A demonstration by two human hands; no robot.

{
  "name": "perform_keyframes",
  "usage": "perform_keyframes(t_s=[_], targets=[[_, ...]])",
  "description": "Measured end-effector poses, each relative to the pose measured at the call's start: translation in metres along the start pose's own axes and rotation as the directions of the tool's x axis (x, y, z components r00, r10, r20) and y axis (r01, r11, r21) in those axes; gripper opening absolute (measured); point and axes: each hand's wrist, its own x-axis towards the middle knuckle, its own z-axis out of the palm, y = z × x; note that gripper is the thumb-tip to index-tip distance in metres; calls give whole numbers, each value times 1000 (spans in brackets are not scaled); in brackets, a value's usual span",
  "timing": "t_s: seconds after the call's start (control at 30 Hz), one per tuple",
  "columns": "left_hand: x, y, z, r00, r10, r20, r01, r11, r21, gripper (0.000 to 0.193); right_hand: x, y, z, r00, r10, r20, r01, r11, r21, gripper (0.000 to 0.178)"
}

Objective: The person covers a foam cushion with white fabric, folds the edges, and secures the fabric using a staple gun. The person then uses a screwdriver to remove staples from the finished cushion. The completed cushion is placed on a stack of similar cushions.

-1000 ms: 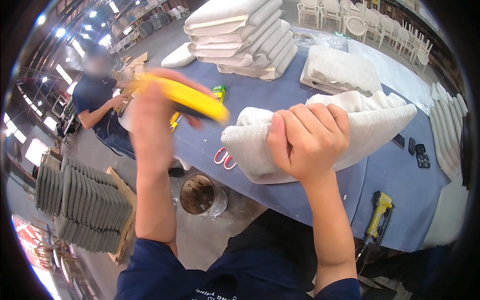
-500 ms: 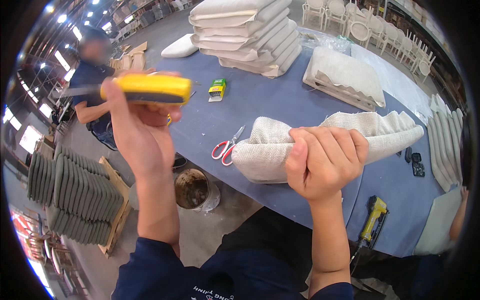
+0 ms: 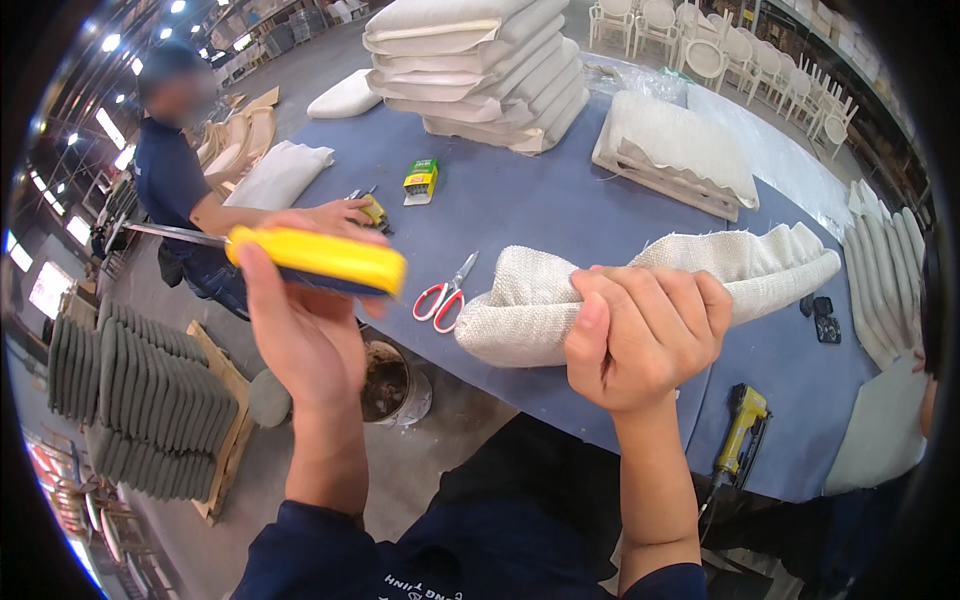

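Note:
Raised over the table's left edge, my left hand point(image 3: 315, 345) holds a screwdriver point(image 3: 325, 262) with a yellow and dark handle; its thin metal shank points left. The handle is slightly smeared by motion. My right hand point(image 3: 650, 340) is closed around a beige woven-fabric seat cushion point(image 3: 520, 325), fingers over its near side. The cushion is tilted up on the table, and its loose, frayed fabric edge stands along the top. Scissors point(image 3: 442, 300) with red and white handles lie just left of the cushion.
The blue-grey table point(image 3: 520, 215) bears a cushion stack point(image 3: 470, 70), a small green-yellow box point(image 3: 421, 181), another cushion point(image 3: 675, 150) and a yellow air stapler point(image 3: 742, 435). A co-worker point(image 3: 185, 160) at left has a hand by a yellow tool point(image 3: 375, 213). A bucket point(image 3: 400, 385) stands below the edge.
My left hand has moved right and down with the screwdriver. My right hand keeps its grip on the cushion. The co-worker's arm now extends to the table, and the view has shifted slightly.

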Motion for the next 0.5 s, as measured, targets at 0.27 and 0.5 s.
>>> perform_keyframes(t_s=[0.27, 0.5], targets=[[2, -6, 15, 965, -124, 229, 71, 972, 225, 51, -7, -5, -16, 1000, 7, 12, -7, 1000, -18, 23], [2, -146, -73, 924, -310, 225, 28, 640, 767, 29, -13, -12, -29, 996, 86, -36, -85, 996, 42, 16]])
